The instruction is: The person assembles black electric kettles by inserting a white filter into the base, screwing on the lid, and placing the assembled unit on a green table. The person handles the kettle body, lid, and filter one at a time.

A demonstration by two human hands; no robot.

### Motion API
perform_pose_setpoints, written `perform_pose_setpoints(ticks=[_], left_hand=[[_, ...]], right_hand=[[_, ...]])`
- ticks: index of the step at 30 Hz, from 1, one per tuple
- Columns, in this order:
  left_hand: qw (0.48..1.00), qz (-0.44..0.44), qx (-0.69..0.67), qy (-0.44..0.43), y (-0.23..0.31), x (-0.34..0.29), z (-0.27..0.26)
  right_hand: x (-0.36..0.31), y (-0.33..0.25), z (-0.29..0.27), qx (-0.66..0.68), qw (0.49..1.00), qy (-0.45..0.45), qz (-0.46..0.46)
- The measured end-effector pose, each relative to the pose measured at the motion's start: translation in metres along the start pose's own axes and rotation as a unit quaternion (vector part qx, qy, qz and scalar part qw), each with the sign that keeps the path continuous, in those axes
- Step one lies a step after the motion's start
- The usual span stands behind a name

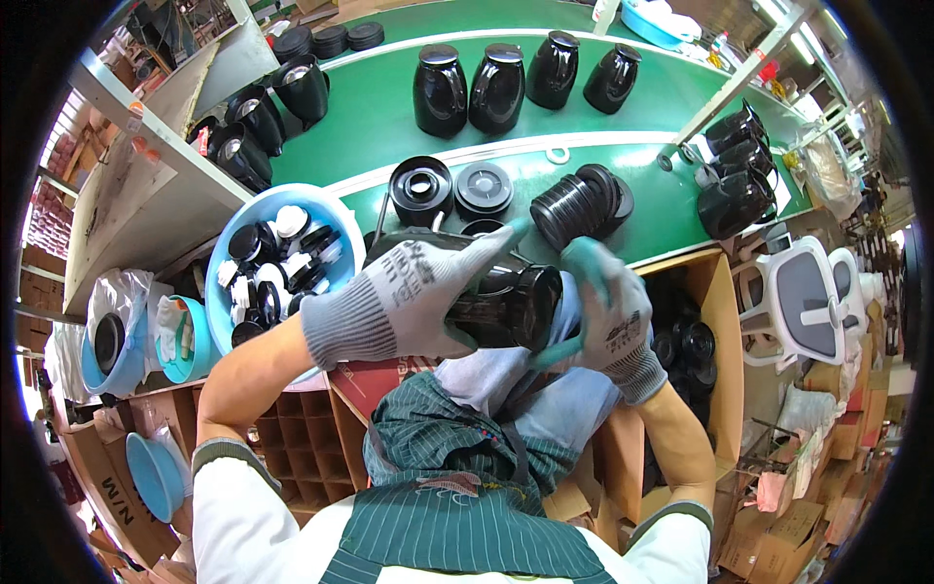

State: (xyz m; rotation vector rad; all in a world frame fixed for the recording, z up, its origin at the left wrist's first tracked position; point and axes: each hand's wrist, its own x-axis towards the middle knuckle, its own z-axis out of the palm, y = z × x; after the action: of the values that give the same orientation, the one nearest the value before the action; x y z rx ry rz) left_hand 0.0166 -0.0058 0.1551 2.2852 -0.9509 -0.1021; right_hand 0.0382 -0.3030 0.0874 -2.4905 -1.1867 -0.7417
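A glossy black jug body lies tilted on its side above my lap. My left hand, in a grey glove with green fingertips, grips it from the left. Just off the jug's right end, my right hand wears the same kind of glove, its thumb and fingers spread apart. Beyond the jug, on the green bench, are a round black part with a raised centre ring, a black disc-shaped lid and a toppled stack of black lids.
A blue basin of black and white parts stands left. Four-sided cardboard box with black parts is at right. Black jugs line the green conveyor; more jugs stand right. A metal post rises there.
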Motion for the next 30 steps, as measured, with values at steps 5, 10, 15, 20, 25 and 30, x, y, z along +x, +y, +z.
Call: perform_pose_setpoints(ticks=[5,10,15,20,25,30], left_hand=[[0.995,0.019,-0.087,-0.038,0.0,0.019,-0.03],[0.98,-0.005,0.195,0.027,-0.004,0.033,-0.01],[0.945,-0.044,0.325,0.014,-0.05,0.034,-0.005],[0.917,-0.249,0.287,0.12,-0.158,0.03,-0.054],[0.858,-0.278,0.186,0.39,-0.345,0.05,-0.11],[0.785,-0.233,0.138,0.558,-0.45,0.097,-0.115]], right_hand=[[0.046,0.007,0.005,0.107,0.986,0.019,-0.127],[0.067,-0.023,0.054,0.275,0.928,0.034,0.249],[0.055,0.005,0.163,0.272,0.945,0.023,0.179],[0.105,-0.026,0.15,0.617,0.624,-0.067,0.475],[0.035,-0.03,0.16,0.735,0.459,-0.095,0.489],[0.012,-0.015,0.135,0.702,0.461,-0.084,0.536]])
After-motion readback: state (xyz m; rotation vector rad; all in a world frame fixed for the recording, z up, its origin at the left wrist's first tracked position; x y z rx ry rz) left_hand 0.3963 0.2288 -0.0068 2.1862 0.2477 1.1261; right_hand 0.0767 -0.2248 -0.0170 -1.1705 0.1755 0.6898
